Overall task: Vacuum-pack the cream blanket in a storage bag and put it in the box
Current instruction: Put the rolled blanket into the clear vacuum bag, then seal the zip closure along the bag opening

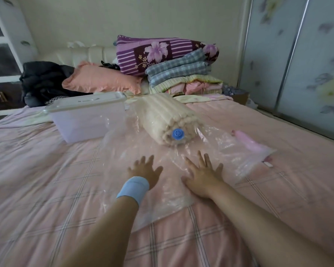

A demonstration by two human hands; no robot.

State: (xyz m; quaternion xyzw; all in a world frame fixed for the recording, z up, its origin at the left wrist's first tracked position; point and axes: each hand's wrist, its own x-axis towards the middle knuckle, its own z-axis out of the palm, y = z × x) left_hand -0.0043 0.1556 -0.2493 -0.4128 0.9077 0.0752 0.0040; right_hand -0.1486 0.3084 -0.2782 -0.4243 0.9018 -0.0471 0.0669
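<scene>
The cream blanket (163,116), folded into a thick bundle, lies inside a clear plastic storage bag (226,149) on the bed. A blue round valve (178,134) sits on the bag at the bundle's near end. My left hand (146,170), with a light blue wristband, lies flat with spread fingers on the empty near part of the bag. My right hand (202,174) presses flat beside it, fingers straight and spread. The translucent storage box (89,120) with its lid on stands to the left of the blanket.
The bed has a pink checked sheet (46,189). A pink strip (247,141) lies along the bag's right edge. At the head: a peach pillow (102,79), dark clothing (42,79), and stacked folded quilts (181,74). A wardrobe door (307,64) stands at right.
</scene>
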